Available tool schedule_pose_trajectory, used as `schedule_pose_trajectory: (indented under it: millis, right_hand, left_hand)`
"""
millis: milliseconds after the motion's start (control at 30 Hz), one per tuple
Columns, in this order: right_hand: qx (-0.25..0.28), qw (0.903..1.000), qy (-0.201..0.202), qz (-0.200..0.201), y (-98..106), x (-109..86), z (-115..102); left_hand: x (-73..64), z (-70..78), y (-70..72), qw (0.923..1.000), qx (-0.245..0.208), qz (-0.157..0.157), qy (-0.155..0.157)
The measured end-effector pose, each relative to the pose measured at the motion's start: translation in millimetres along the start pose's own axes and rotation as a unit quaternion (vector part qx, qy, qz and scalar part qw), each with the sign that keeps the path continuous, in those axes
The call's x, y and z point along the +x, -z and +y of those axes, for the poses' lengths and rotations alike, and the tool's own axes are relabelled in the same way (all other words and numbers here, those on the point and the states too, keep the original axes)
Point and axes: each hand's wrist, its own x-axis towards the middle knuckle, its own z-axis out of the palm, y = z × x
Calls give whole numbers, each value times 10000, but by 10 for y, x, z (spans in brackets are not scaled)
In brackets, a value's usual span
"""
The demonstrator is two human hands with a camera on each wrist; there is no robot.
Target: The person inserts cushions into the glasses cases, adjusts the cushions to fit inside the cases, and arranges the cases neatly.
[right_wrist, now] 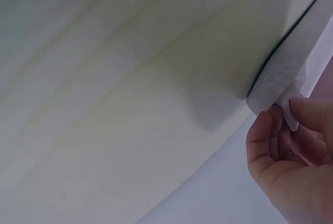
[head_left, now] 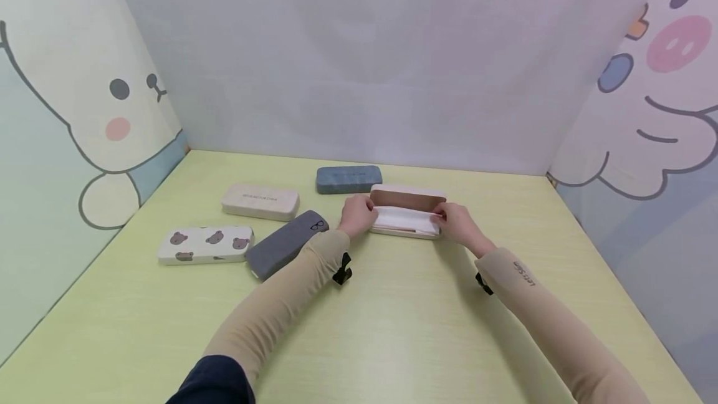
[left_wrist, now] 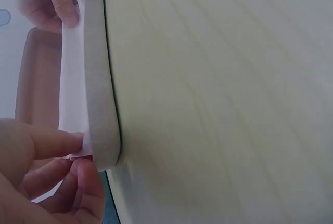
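An opened glasses case (head_left: 408,191) with a pale outside and a brown-pink lining stands on the table, its lid raised at the back. A white cloth (head_left: 399,219) lies spread across its lower half. My left hand (head_left: 358,216) pinches the cloth's left end between thumb and fingers; the left wrist view shows the cloth (left_wrist: 73,78) along the case's front wall (left_wrist: 100,83). At the other end my right hand (head_left: 459,226) pinches the cloth's right corner, which pokes out between thumb and fingers in the right wrist view (right_wrist: 289,110). What lies under the cloth is hidden.
Closed glasses cases stand to the left: a blue one (head_left: 349,179) behind my left hand, a pale pink one (head_left: 260,201), a white bear-print one (head_left: 206,245), and a dark grey one (head_left: 286,245) beside my left forearm. A light curtain (head_left: 359,80) hangs behind the table (head_left: 392,329).
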Motion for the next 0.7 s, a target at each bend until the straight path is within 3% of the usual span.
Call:
schedule_pose_trajectory:
  millis: [433, 700]
  right_hand:
    - [-121, 9998, 54, 115, -44, 14, 16]
    - [-125, 9999, 102, 38, 8, -23, 19]
  left_hand:
    - [-8, 4, -68, 9990, 399, 140, -154]
    - [-28, 5, -26, 9997, 168, 158, -92]
